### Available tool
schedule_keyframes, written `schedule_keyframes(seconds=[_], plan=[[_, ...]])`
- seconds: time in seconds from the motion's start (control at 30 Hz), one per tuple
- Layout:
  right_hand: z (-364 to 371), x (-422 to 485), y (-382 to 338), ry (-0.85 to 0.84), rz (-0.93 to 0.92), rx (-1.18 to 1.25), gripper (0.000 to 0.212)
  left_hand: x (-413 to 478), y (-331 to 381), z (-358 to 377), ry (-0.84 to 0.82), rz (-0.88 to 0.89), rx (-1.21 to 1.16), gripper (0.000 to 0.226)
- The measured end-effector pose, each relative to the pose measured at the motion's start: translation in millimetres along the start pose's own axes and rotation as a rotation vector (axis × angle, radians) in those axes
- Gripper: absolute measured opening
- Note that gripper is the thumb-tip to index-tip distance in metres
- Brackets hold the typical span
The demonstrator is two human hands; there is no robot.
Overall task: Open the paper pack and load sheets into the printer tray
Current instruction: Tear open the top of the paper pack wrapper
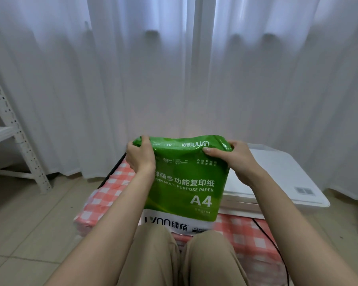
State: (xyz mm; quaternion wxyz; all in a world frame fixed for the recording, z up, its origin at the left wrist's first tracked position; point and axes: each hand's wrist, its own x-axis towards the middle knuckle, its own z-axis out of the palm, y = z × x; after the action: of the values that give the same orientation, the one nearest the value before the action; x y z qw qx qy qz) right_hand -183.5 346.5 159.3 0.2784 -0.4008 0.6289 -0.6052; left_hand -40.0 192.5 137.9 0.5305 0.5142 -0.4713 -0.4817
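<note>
A4 paper pack point(184, 182) upright, apparently unopened; left hand point(140, 156), right hand point(235, 159) clamped on top corners, 10 and 2 o'clock. Printer point(277, 178) at 3 o'clock; loading not begun.

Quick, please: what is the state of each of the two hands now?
Left hand: grips the top left corner of the green paper pack.
Right hand: grips the pack's top right corner.
</note>
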Motion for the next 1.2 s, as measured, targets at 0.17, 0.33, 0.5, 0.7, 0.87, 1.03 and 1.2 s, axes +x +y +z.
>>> schedule_keyframes(seconds=[0.17,0.33,0.5,0.7,0.87,1.03,1.2], plan=[[13.8,5.9,-17.7,-0.014,-0.085,-0.063,0.020,27.0,34.8,-6.6,-0.124,0.065,0.041,0.024],[36.1,10.0,-17.2,-0.033,-0.108,-0.211,0.034,55.7,49.2,-12.6,-0.292,0.063,0.103,0.022],[60.9,19.2,-2.9,-0.026,-0.092,-0.252,0.035,79.3,30.8,-19.6,-0.317,-0.043,0.062,0.020],[81.3,34.5,-8.7,-0.127,-0.139,-0.323,0.041,90.0,21.5,-20.7,-0.174,-0.127,0.126,0.050],[85.0,39.4,-14.8,-0.183,-0.129,-0.326,0.033,78.3,26.2,-21.4,-0.096,-0.109,0.342,0.080],[85.2,37.3,-17.5,-0.289,-0.014,-0.206,0.033,59.0,24.1,-28.1,-0.177,-0.099,0.595,0.092],[96.8,37.4,-12.7,-0.392,0.175,-0.100,0.019,37.1,52.0,-38.3,-0.403,-0.047,0.870,0.081]])
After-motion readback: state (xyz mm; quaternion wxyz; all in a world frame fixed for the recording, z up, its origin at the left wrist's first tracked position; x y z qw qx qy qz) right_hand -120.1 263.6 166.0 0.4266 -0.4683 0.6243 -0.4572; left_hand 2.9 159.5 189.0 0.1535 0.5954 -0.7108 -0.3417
